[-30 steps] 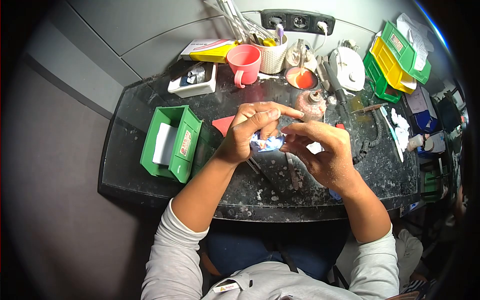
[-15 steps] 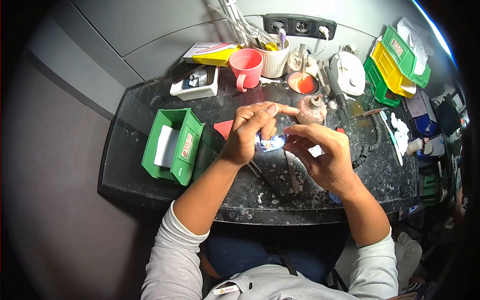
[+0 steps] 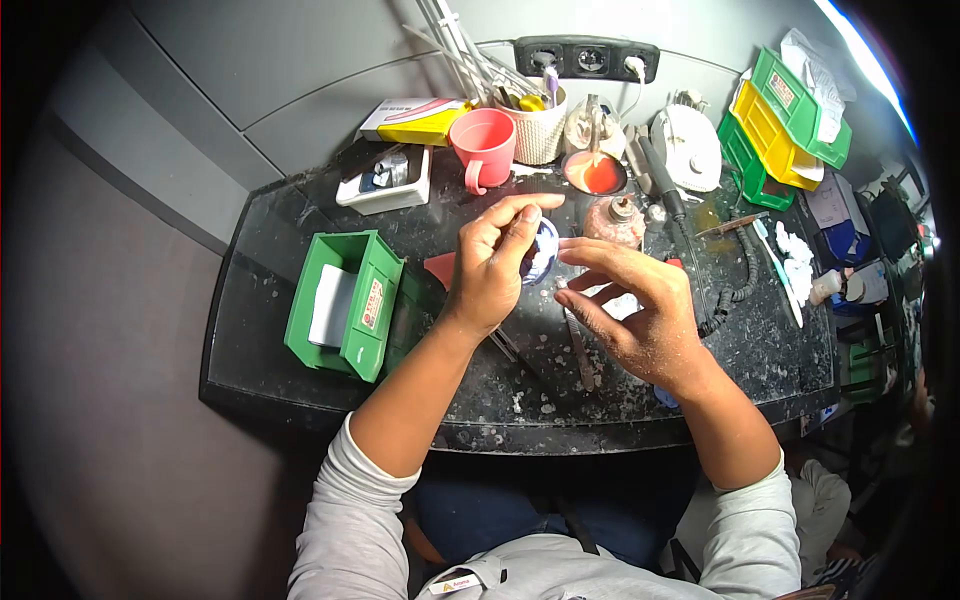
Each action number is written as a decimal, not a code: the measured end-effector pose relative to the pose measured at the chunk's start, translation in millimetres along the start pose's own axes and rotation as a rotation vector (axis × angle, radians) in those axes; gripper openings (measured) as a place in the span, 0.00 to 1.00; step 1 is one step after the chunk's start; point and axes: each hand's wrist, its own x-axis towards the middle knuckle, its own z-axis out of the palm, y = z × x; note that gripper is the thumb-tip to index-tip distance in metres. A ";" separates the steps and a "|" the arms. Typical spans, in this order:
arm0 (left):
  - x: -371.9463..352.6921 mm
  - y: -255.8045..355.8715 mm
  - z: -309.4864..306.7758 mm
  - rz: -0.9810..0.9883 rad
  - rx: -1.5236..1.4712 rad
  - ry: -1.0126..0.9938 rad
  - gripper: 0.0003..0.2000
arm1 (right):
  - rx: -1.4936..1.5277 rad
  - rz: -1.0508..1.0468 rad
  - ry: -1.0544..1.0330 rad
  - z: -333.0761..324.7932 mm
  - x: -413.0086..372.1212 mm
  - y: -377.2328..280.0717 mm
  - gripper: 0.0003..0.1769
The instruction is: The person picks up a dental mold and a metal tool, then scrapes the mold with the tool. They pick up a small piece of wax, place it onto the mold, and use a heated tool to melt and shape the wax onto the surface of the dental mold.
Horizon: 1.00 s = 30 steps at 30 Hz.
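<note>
Black speckled stone surface (image 3: pixel 770 340), dusted with white flecks, carried everything within arm's reach. An open-front green plastic bin (image 3: pixel 345 300) sat at the left edge with a white sheet inside, its mouth turned up, likely for easy access. Stacked green and yellow plastic bins (image 3: pixel 780 120) leaned at the far right, out of the working area. A pink plastic mug (image 3: pixel 483 140) and a white woven tool cup (image 3: pixel 540 125) stood upright by the back wall, and a small glass burner (image 3: pixel 612 218) stood just beyond the hands.

The left hand (image 3: pixel 490 265) was raised above the surface, thumb and fingers pinched on a small rounded blue-and-white glossy piece (image 3: pixel 540 255), tilted toward the face, probably for inspection. The right hand (image 3: pixel 640 310) was loose, fingers spread, with its fingertips just beside the piece; contact could not be made out. A thin grey metal tool (image 3: pixel 580 350) lay flat under the hands.
</note>
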 end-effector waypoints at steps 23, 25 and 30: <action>-8.0 14.2 4.2 -0.237 -0.299 -0.225 0.22 | -0.058 -0.039 0.130 -5.6 4.0 4.1 0.19; -6.2 11.6 -0.7 -0.302 -0.322 -0.240 0.21 | -0.069 -0.054 0.133 -6.5 4.8 3.5 0.19; 1.7 6.5 -16.6 -0.390 -0.493 -0.379 0.23 | -0.065 -0.101 0.044 -6.2 4.4 5.2 0.20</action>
